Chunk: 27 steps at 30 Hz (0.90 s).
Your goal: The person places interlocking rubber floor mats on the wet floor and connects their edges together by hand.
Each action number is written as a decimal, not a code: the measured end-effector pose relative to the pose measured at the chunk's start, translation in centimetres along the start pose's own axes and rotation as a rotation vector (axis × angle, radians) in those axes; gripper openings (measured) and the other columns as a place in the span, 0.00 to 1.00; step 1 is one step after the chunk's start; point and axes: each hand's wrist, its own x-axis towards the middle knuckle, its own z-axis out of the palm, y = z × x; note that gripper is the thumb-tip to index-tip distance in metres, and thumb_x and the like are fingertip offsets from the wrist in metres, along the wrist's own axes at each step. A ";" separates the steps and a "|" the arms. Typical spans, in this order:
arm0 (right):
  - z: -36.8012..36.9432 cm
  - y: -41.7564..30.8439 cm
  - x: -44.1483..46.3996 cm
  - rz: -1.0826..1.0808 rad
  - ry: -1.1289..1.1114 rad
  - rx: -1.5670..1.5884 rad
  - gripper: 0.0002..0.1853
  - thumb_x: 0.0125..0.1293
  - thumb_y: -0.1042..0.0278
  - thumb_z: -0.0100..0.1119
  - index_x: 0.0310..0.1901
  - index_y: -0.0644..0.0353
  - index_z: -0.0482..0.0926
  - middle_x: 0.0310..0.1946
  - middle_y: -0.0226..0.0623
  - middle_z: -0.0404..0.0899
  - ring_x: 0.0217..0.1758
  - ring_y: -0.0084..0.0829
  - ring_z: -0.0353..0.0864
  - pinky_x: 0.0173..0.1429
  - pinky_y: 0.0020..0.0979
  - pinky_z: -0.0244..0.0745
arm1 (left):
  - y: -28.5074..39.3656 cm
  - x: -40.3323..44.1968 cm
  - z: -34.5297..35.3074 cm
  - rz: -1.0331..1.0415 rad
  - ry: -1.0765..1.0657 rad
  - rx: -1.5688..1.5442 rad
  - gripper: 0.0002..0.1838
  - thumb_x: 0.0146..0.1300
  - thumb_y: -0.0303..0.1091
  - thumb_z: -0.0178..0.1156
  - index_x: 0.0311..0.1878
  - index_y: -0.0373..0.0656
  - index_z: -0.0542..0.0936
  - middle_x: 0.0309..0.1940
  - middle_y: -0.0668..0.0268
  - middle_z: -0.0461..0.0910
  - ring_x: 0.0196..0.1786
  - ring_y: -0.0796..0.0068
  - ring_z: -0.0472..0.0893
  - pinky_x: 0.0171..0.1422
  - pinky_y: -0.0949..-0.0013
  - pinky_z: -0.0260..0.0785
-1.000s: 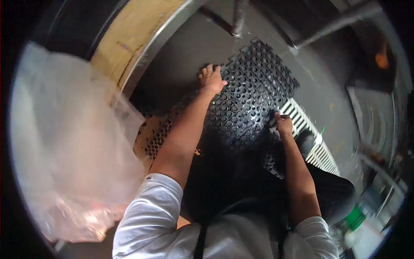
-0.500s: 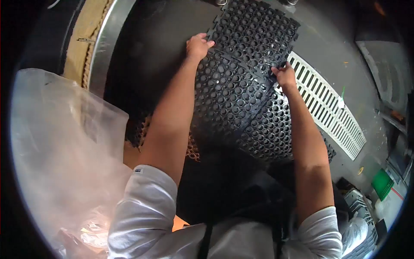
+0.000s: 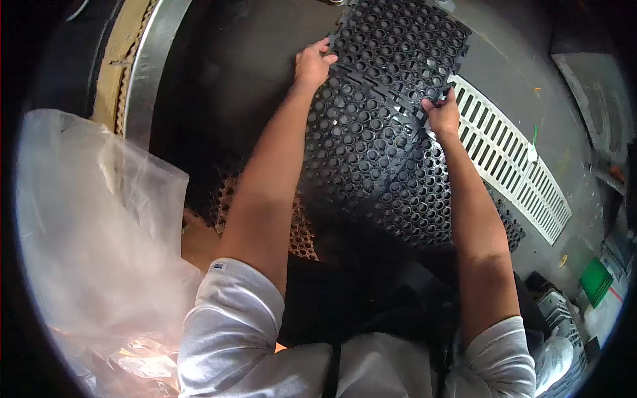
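Note:
A black rubber floor mat tile with round holes and toothed edges lies across the upper middle of the head view. My left hand grips its left corner, thumb and fingers closed at the edge. At the lower right corner, my right hand pinches the same tile. Its near edge runs along a second perforated mat tile, with interlocking teeth showing at the seam. Whether the teeth are fully joined I cannot tell. Another mat tile adjoins on the near right, partly shadowed.
A white slotted drain grate runs beside the mats on the right. Translucent plastic sheeting hangs at the left, near a curved metal edge. Green items and a plastic bag are at the lower right.
Both hands and the far mat tile have shifted slightly up and right in the picture, partly because the view moved. The seam's teeth show more plainly now. Both grips stay closed.

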 end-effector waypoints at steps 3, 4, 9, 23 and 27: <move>0.0 0.5 -0.5 -0.008 -0.009 -0.043 0.53 0.55 0.59 0.78 0.76 0.65 0.53 0.48 0.50 0.85 0.51 0.47 0.85 0.58 0.39 0.78 | -0.2 0.4 -0.3 -0.017 -0.018 -0.021 0.31 0.57 0.35 0.73 0.65 0.50 0.78 0.49 0.64 0.86 0.51 0.63 0.82 0.63 0.60 0.72; 0.1 0.5 -0.7 -0.016 -0.007 -0.049 0.53 0.55 0.59 0.78 0.76 0.66 0.53 0.48 0.50 0.85 0.51 0.47 0.85 0.58 0.39 0.78 | -0.4 0.4 -0.4 -0.010 -0.009 0.005 0.30 0.57 0.34 0.74 0.65 0.50 0.78 0.48 0.63 0.85 0.49 0.67 0.83 0.60 0.62 0.75; 0.0 0.3 -1.3 0.003 -0.007 -0.023 0.55 0.55 0.57 0.78 0.77 0.65 0.51 0.48 0.48 0.85 0.50 0.46 0.85 0.58 0.39 0.78 | -0.5 0.2 0.7 0.016 0.072 -0.066 0.26 0.57 0.30 0.74 0.61 0.49 0.80 0.47 0.63 0.86 0.48 0.71 0.84 0.55 0.65 0.78; -1.4 1.9 -3.2 -0.020 0.184 -0.308 0.59 0.46 0.43 0.81 0.75 0.58 0.58 0.56 0.58 0.71 0.60 0.55 0.73 0.64 0.47 0.71 | 3.8 -4.0 1.9 -0.071 -0.088 0.479 0.48 0.63 0.55 0.67 0.81 0.54 0.53 0.79 0.54 0.52 0.79 0.52 0.53 0.79 0.45 0.47; -1.1 2.0 -2.9 0.044 0.116 -0.408 0.59 0.48 0.38 0.78 0.77 0.51 0.56 0.57 0.58 0.70 0.61 0.54 0.73 0.64 0.47 0.70 | 4.3 -4.1 2.1 -0.080 -0.103 0.499 0.50 0.62 0.55 0.68 0.81 0.54 0.51 0.79 0.52 0.51 0.80 0.50 0.51 0.79 0.45 0.48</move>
